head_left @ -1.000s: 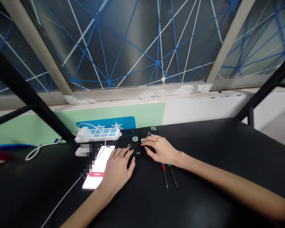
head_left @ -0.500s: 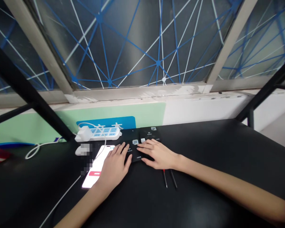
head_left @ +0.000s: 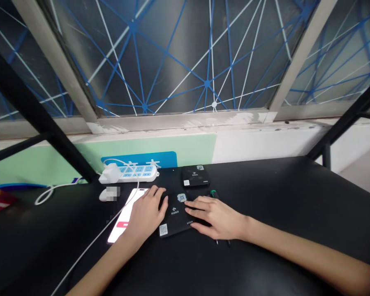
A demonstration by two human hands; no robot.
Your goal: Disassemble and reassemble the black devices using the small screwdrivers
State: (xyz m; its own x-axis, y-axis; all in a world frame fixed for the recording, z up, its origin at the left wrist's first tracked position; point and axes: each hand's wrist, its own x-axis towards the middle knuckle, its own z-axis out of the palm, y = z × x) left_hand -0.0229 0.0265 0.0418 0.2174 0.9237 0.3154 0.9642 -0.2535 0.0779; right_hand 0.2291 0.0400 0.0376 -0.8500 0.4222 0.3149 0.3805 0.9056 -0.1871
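Observation:
A flat black set-top box point(head_left: 180, 220) with a small square code label and a silver sticker lies on the desk between my hands. My left hand point(head_left: 148, 211) rests at its left side, over the edge of a lit phone point(head_left: 120, 230); its fingers are slightly bent and apart, with the thumb beside the box. On the other side, my right hand point(head_left: 218, 218) reaches its fingertips to the box's right edge, fingers loosely spread. Under that hand lie two thin tools, mostly hidden; a green handle end point(head_left: 214, 193) and two tips show. A second black box point(head_left: 195, 176) sits behind.
A white power strip point(head_left: 138, 173) with a plugged-in adapter stands at the wall. Its white cable point(head_left: 92, 239) crosses the phone and runs down the desk. A white mouse point(head_left: 106, 194) is left of the phone. Black frame posts point(head_left: 64, 152) rise at both sides.
The nearer box has come toward me, away from the one behind. My right hand has moved nearer and slightly right, now covering most of the tools. The left hand has shifted slightly left.

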